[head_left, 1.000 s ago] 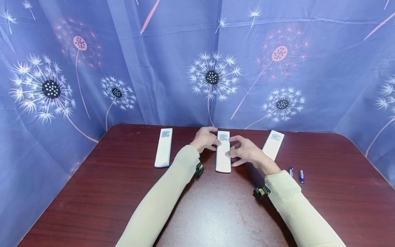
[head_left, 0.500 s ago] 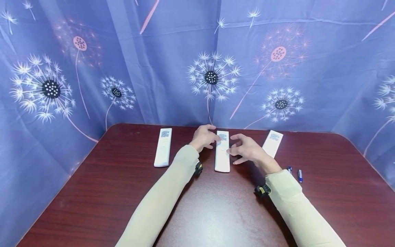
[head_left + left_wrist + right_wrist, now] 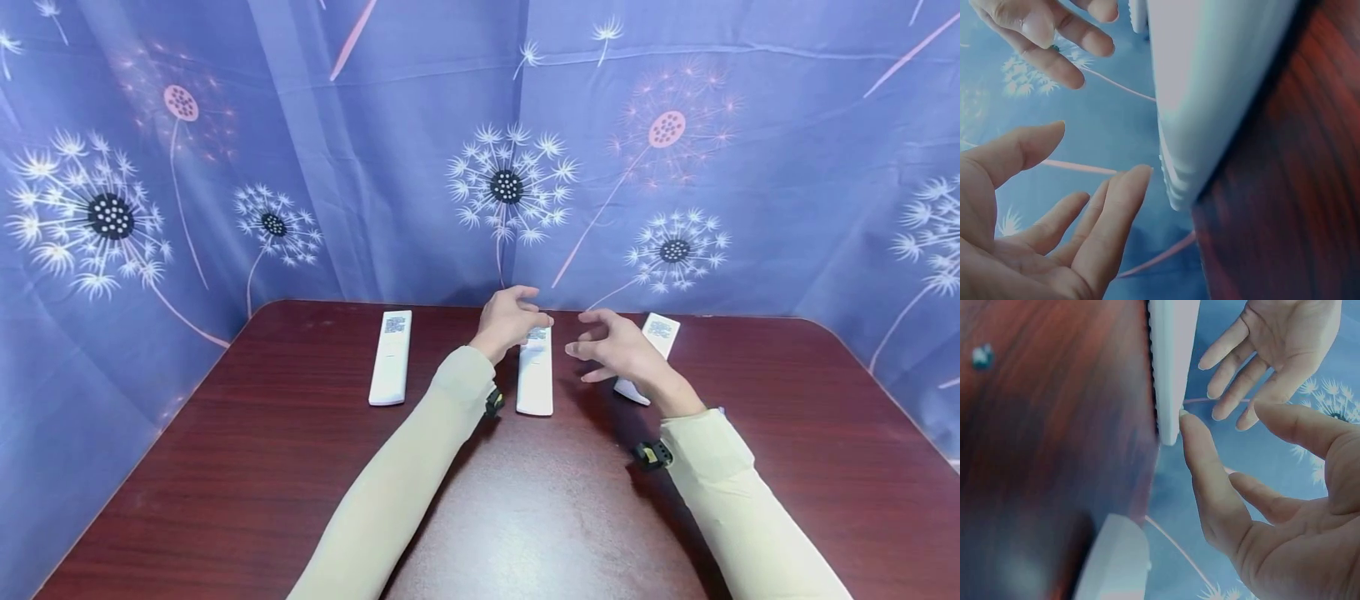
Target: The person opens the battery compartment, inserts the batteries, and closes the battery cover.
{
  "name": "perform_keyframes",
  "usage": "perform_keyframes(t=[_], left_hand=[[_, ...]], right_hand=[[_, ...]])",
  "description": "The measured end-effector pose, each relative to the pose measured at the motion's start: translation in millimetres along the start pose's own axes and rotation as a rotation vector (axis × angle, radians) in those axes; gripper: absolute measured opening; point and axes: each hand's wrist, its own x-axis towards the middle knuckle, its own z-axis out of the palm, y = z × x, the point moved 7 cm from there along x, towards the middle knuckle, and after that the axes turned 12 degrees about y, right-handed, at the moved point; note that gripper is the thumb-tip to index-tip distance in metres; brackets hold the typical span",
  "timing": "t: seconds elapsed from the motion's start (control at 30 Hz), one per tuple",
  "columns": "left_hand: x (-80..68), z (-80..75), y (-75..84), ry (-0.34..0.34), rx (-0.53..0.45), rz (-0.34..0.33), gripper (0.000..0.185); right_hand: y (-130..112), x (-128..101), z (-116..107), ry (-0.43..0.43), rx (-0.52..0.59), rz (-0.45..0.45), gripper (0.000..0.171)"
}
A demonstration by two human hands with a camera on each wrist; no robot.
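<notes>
Lying just below frame centre, the middle white remote (image 3: 535, 379) runs lengthwise up the picture; your left hand (image 3: 508, 322), nearer, overlaps its top end, your right hand (image 3: 619, 348) is apart to its right, both with fingers parted, holding nothing.

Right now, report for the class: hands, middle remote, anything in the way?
Left hand, right hand open, holding nothing. Middle remote flat on table. Left hand partly hides its far end.
</notes>
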Motion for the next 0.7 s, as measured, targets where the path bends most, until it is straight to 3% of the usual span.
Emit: perform_keyframes(t=[0.37,0.7], left_hand=[[-8.8,17.2,13.6,-0.064,-0.116,0.033,0.061],[-20.4,54.2,25.3,-0.147,-0.195,0.02,0.06]], right_hand=[[-8,-1,-20,0.084,-0.103,-0.049,0.072],[-7,-1,-54,0.151,-0.257,-0.066,0.077]])
